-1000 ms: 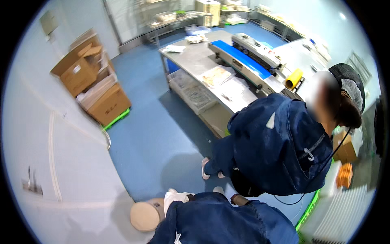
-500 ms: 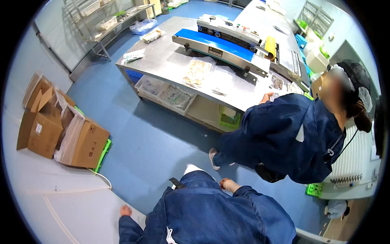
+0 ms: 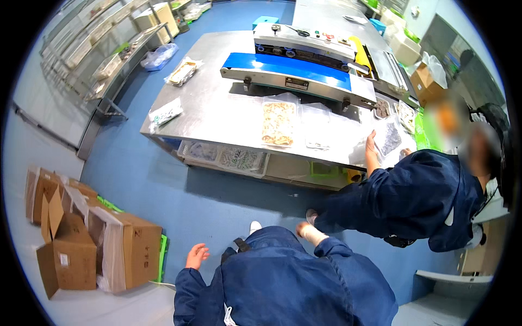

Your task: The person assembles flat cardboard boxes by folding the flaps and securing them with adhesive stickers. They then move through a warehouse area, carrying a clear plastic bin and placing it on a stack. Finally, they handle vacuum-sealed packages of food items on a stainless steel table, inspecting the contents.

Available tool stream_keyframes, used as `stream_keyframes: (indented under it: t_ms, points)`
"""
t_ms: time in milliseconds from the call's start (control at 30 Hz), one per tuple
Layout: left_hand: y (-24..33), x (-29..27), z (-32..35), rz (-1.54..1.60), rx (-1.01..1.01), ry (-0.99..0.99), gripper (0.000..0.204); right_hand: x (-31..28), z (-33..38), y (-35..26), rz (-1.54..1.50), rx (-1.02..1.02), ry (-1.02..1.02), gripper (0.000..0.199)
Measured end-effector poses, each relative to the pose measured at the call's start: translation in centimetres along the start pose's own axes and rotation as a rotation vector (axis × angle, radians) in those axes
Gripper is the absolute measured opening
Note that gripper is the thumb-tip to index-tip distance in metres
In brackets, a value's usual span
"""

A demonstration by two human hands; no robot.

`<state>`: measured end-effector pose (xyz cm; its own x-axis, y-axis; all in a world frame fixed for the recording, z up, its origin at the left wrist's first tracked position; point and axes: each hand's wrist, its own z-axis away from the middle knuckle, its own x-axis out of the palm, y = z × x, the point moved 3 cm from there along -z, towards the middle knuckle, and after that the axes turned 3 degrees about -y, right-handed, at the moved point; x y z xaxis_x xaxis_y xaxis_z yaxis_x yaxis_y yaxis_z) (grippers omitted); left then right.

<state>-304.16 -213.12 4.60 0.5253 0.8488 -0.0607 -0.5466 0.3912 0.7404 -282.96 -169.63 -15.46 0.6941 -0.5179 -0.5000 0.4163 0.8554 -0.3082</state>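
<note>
Blue-sleeved left hand (image 3: 197,256) and right hand (image 3: 302,229) hang well apart.

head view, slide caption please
A person, left hand open, faces a steel table and blue-belted machine; a co-worker holds a bag.

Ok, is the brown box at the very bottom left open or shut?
Open: the brown box has a flap sticking out sideways.
</note>
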Motion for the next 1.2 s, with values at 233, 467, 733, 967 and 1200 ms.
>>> stream_keyframes:
  t_ms: [233,467,733,967,1200]
  points:
    - [-0.8,-9.4,-10.6,0.213,-0.097,0.017,0.021,-18.1,0.0,-10.0,-1.17,-0.1,0.412,0.022]
    - [9.9,-10.8,-23.5,-0.118,-0.122,-0.16,0.025,-15.7,-1.4,-10.0,-1.193,0.07,0.698,0.016]
    - [20.5,-4.9,-33.1,-0.345,-0.039,-0.376,0.021,-3.6,-4.0,-9.3,-1.541,0.501,0.597,0.018]
    - [22.5,3.4,-36.1,-0.541,-0.053,-0.511,0.027,2.5,-8.3,-2.2,-0.909,0.572,0.143,0.034]
    - [27.6,11.2,-36.7,-0.719,-0.069,-0.5,0.028,-1.1,-7.2,3.1,-0.866,0.466,0.16,0.028]
